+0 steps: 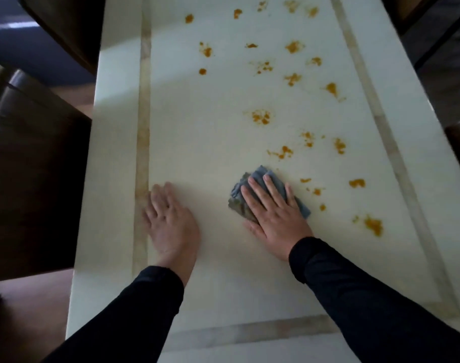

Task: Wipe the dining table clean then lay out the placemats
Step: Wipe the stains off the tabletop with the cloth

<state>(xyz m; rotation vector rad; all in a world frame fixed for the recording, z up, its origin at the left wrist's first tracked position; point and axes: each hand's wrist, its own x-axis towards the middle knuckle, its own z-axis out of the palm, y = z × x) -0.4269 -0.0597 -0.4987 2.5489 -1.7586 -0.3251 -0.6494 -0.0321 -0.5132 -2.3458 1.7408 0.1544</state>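
A long cream dining table with a beige inlaid border runs away from me. Several orange-yellow stains are scattered over its middle, right side and far end. My right hand lies flat, palm down, pressing a crumpled grey-blue cloth onto the tabletop near the closest stains. My left hand rests flat on the bare surface to the left, fingers spread, holding nothing, beside the left inlay strip. Both arms wear black sleeves. No placemats are in view.
Dark wooden chairs stand along the table's left side, with another chair back at the top left. More dark chairs line the right edge. Brown floor shows at the lower left.
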